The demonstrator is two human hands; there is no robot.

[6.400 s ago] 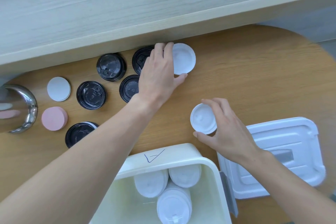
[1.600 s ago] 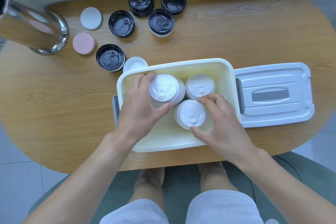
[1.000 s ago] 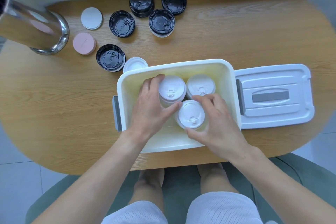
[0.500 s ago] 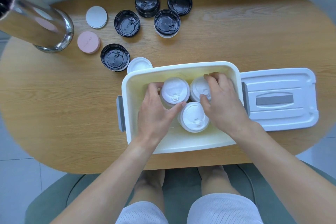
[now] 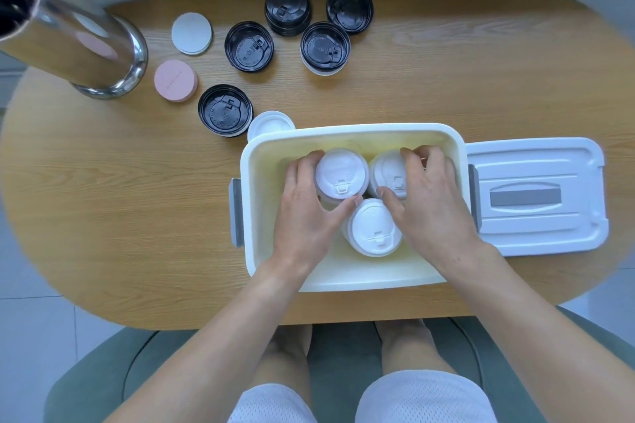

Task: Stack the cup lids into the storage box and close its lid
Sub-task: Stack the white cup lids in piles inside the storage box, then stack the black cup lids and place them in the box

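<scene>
At the upper left of the frame a shiny metal cylinder (image 5: 86, 45) leans across the wooden table (image 5: 103, 199), with a grey-white disc (image 5: 191, 33) and a pink disc (image 5: 175, 80) just beside it. These look flat and solid, unlike the cup lids.

Right of them, five groups of black cup lids (image 5: 249, 46) lie loose across the upper middle; some appear to be short stacks. A single white lid (image 5: 268, 122) sits against the outside far-left corner of the storage box (image 5: 343, 280).

The box stands in the centre of the frame, open, with three stacks of white lids inside. The left hand (image 5: 305, 216) curls around the left stack (image 5: 342, 175), fingers on its far-left edge and thumb pressed to the near side. The right hand (image 5: 429, 203) cups the right stack (image 5: 386, 172) the same way, fingers over the far rim and thumb at the near edge. A third stack (image 5: 374, 227) stands free between the two thumbs, toward the bottom.

Such lids are probably thin moulded plastic: very light, a little springy, smooth enough to slide. A nested stack would likely shear or topple if taken from the top alone, so a grip low on the sides, with opposed thumb and fingers as shown, suits it. Squeezing hard could buckle the rims.

At the right of the frame, the box lid (image 5: 536, 196) lies flat beside the box; it looks stiff, and its edges or the grey recessed handle offer holds.
</scene>
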